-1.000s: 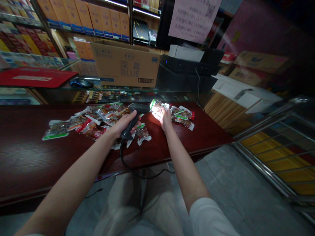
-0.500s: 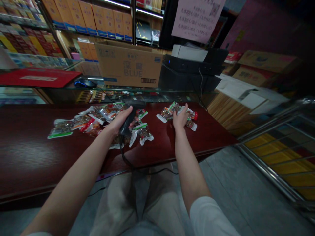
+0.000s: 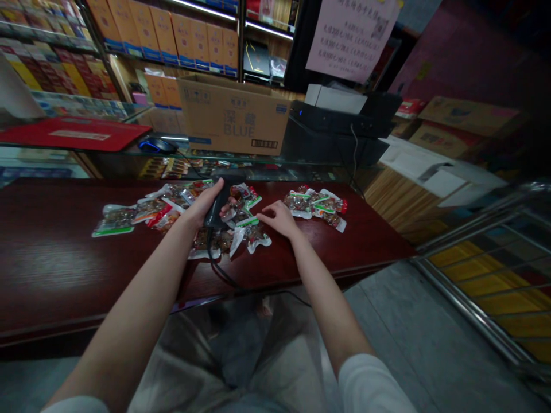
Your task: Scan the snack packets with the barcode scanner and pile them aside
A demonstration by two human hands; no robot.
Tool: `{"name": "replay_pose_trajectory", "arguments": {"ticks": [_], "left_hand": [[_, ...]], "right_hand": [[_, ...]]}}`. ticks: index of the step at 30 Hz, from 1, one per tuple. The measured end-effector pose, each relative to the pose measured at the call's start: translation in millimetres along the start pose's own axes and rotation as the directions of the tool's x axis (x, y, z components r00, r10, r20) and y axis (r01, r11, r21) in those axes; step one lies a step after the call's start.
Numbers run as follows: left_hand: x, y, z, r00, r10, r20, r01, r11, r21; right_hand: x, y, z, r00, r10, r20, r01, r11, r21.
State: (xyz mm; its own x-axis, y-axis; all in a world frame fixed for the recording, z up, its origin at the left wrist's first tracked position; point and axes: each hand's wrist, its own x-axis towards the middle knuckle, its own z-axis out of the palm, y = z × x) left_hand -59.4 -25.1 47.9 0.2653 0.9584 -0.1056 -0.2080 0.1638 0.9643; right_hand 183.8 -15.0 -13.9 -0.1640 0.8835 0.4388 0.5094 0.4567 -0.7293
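My left hand (image 3: 205, 202) is wrapped round the handle of a black corded barcode scanner (image 3: 218, 206), its head over a spread of clear snack packets (image 3: 118, 220). The scanner's cord (image 3: 214, 261) drops over the table's front edge. My right hand (image 3: 280, 219) has its fingers apart and holds nothing. It hovers between two groups, its fingertips close to a packet with a green strip (image 3: 255, 230). A smaller group of packets (image 3: 316, 202) lies to the right of that hand.
The packets lie on a dark red-brown table (image 3: 64, 258). Behind it, a glass counter carries a cardboard box (image 3: 235, 123), a mouse (image 3: 157, 145) and a red mat (image 3: 73, 133). A metal rack (image 3: 486, 310) stands at the right.
My right hand has let go of a packet at the right group and moved left toward the larger group. My left hand still holds the scanner, slightly shifted.
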Motion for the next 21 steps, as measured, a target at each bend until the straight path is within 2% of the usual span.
{"name": "replay_pose_trajectory", "arguments": {"ticks": [2, 5, 7, 9, 10, 12, 14, 16, 18, 21], "left_hand": [[-1.1, 1.3, 0.1, 1.0, 0.005, 0.011, -0.004, 1.0, -0.02], [-3.7, 3.2, 1.7, 1.0, 0.01, -0.01, -0.01, 0.999, -0.039], [-5.0, 3.1, 2.2, 1.0, 0.012, -0.02, -0.013, 0.999, -0.039], [-5.3, 1.6, 2.1, 1.0, 0.002, -0.011, -0.002, 1.0, -0.031], [-4.9, 0.4, 2.2, 1.0, -0.002, -0.006, 0.002, 1.0, -0.03], [-3.5, -2.1, 3.6, 1.0, -0.014, 0.015, 0.015, 0.999, -0.03], [-1.7, -4.5, 7.4, 0.999, -0.016, 0.048, 0.018, 0.999, -0.034], [-0.2, -6.5, 13.9, 0.997, -0.023, 0.08, 0.026, 0.999, -0.031], [0.5, -8.0, 21.7, 0.995, -0.035, 0.098, 0.038, 0.999, -0.025], [-0.4, -9.1, 31.3, 0.993, -0.053, 0.108, 0.055, 0.998, -0.015]], "right_hand": [[0.3, 2.4, 7.5, 0.996, 0.031, 0.083, -0.03, 0.999, -0.01], [3.6, 9.9, 8.3, 0.991, 0.055, 0.122, -0.055, 0.998, 0.003], [8.4, 15.6, 4.0, 0.994, 0.091, 0.053, -0.094, 0.993, 0.067], [14.9, 20.9, -2.7, 0.974, 0.208, -0.085, -0.187, 0.96, 0.208], [18.3, 23.1, -6.8, 0.942, 0.296, -0.159, -0.239, 0.922, 0.304], [23.9, 26.5, -15.9, 0.841, 0.475, -0.259, -0.308, 0.814, 0.492], [26.5, 28.3, -25.1, 0.747, 0.599, -0.29, -0.317, 0.703, 0.637], [25.9, 28.8, -32.6, 0.704, 0.654, -0.275, -0.291, 0.62, 0.729], [23.7, 28.8, -36.6, 0.711, 0.661, -0.24, -0.263, 0.567, 0.781], [21.8, 29.8, -36.0, 0.751, 0.635, -0.18, -0.253, 0.528, 0.811]]}}
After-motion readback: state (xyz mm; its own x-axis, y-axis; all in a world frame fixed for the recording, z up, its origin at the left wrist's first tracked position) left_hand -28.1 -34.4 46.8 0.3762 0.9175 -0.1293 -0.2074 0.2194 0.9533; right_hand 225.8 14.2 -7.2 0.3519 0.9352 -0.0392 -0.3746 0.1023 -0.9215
